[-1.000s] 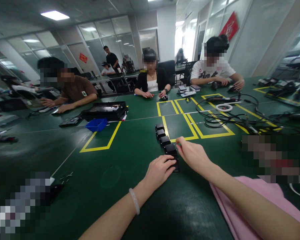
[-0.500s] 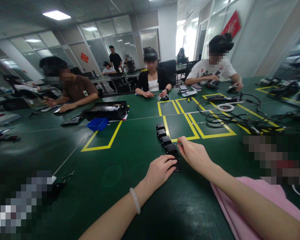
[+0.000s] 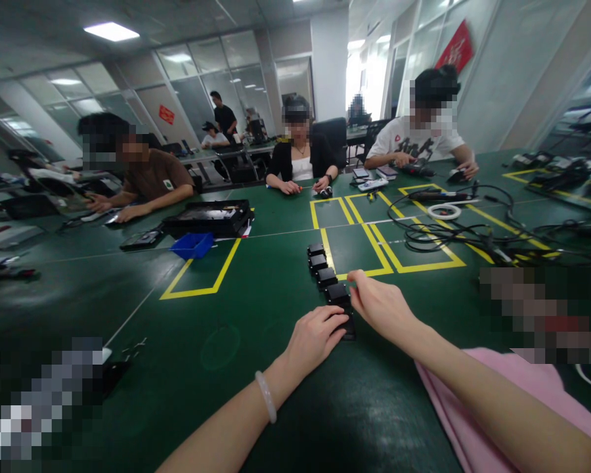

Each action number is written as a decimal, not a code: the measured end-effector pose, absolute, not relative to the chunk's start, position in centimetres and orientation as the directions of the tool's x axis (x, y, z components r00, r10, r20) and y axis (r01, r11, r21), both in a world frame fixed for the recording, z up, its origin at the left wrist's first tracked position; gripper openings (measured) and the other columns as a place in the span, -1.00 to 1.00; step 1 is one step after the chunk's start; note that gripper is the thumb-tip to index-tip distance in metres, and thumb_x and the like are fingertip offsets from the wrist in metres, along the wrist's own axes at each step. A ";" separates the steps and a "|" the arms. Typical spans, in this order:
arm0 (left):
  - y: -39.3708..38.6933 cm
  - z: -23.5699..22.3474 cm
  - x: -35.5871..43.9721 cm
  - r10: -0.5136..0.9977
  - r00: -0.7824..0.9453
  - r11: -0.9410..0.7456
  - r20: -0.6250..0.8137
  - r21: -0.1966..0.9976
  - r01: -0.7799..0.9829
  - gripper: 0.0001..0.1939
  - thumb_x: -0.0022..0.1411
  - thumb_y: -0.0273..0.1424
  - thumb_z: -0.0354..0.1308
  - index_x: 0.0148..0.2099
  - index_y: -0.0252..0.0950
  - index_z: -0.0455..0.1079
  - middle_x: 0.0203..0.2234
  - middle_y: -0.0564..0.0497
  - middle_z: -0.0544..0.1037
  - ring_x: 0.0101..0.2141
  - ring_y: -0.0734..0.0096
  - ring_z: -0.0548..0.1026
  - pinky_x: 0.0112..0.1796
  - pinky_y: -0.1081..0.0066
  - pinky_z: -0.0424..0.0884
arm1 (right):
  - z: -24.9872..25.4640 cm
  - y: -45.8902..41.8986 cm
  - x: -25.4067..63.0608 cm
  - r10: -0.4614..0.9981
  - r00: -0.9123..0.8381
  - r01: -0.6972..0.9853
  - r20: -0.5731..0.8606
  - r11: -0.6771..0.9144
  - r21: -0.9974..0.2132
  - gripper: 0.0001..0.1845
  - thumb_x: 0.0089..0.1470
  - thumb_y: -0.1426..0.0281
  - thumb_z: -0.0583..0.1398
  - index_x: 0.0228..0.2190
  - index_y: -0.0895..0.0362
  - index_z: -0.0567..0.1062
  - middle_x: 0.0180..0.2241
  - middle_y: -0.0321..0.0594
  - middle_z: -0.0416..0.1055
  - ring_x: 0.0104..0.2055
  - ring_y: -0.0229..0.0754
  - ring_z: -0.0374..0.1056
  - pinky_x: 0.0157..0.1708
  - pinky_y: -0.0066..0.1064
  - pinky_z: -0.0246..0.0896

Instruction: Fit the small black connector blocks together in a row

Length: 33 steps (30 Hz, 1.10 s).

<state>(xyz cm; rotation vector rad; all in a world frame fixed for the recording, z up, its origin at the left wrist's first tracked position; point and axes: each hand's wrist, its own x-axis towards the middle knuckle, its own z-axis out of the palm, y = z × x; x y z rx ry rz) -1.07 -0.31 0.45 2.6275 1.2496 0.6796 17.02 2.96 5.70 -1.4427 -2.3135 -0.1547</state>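
Several small black box-shaped parts [image 3: 326, 276] stand in a slightly curved row on the green table, running away from me. My left hand [image 3: 316, 334] lies at the near end, its fingers closed over the nearest black part [image 3: 347, 330], which they largely cover. Just right of the row, my right hand [image 3: 380, 295] is bent at the wrist with curled fingers near the black block [image 3: 337, 294] second from me. Its fingertips are pressed together, and what they hold, if anything, is hidden.
Yellow tape outlines [image 3: 364, 272] mark the table beyond the row. Black cables [image 3: 423, 238] tangle at right, above a pink cloth [image 3: 512, 394]. Further left are a blue bin [image 3: 192, 246] and a black case [image 3: 209, 218]. Several people sit across the table.
My hands and the black parts keep nearly the same places; the view has shifted slightly. Across the table at right, a person's hand has moved a little left and down.
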 end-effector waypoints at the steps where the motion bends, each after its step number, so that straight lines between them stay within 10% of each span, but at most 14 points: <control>1: -0.3 0.4 -1.1 0.766 0.548 -0.640 0.336 0.324 0.697 -0.75 0.30 -0.39 0.06 0.02 -0.18 0.35 -0.01 -0.01 0.43 -0.04 0.29 0.42 -0.03 0.26 0.40 | 5.7 2.9 17.0 0.831 -0.389 0.877 0.398 0.466 -0.115 -0.87 0.21 0.44 0.00 -0.23 0.15 0.32 -0.40 -0.24 0.48 -0.40 -0.22 0.42 -0.52 -0.47 -0.05; 33: -0.5 0.2 -1.3 0.771 0.543 -0.636 0.332 0.358 0.684 -0.69 0.26 -0.45 0.06 0.05 -0.18 0.33 0.02 0.01 0.40 -0.02 0.28 0.39 -0.01 0.26 0.37 | 5.3 2.7 17.3 0.762 -0.463 0.827 0.453 0.555 -0.089 -0.77 0.26 0.32 -0.03 -0.34 0.13 0.35 -0.48 -0.25 0.48 -0.48 -0.25 0.39 -0.52 -0.48 -0.06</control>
